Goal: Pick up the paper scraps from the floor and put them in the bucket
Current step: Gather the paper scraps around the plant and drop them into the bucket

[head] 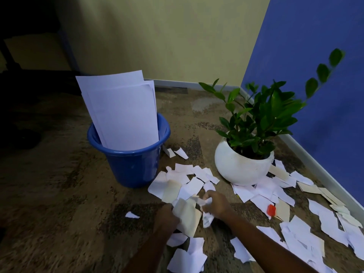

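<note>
A blue plastic bucket stands on the carpet with large white sheets sticking up out of it. White and cream paper scraps lie scattered in front of the bucket and off to the right. My left hand grips a bundle of cream and white scraps low over the floor. My right hand holds crumpled white scraps just right of that bundle. Both hands are a short way in front of the bucket.
A white round pot with a green plant stands right of the bucket, scraps tucked around its base. A small red object lies among the scraps. A blue wall runs along the right, a yellow wall behind.
</note>
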`<action>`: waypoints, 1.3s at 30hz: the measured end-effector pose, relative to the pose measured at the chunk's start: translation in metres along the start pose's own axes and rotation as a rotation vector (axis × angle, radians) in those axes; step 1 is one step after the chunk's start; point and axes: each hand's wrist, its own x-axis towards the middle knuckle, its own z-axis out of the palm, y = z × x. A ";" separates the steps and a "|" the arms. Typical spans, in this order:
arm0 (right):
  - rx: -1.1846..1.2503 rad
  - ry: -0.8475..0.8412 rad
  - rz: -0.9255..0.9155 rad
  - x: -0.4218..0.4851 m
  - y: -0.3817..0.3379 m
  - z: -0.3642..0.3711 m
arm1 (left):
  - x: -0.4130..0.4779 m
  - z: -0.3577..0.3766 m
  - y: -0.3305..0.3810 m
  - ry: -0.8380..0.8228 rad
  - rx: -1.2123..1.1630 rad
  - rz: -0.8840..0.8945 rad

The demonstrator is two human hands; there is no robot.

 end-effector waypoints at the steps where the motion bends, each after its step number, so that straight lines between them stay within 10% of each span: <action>1: 0.073 0.047 -0.008 0.003 -0.005 -0.005 | 0.000 -0.001 0.005 0.043 -0.022 0.041; 15: 0.676 0.319 -0.179 0.046 -0.194 -0.061 | -0.018 -0.169 0.082 0.773 -0.441 0.399; 21: 0.846 -0.008 0.006 0.054 -0.243 -0.038 | 0.006 -0.217 0.067 0.579 -0.921 0.085; 27: 0.678 0.125 -0.153 0.054 -0.215 -0.031 | -0.010 -0.155 0.054 0.750 -0.112 0.379; 33: 0.143 0.208 -0.296 0.027 -0.113 -0.020 | -0.026 -0.063 0.016 0.328 0.501 0.709; 39: -0.321 -0.276 -0.306 -0.024 -0.014 0.007 | -0.032 -0.017 -0.012 -0.167 0.538 0.533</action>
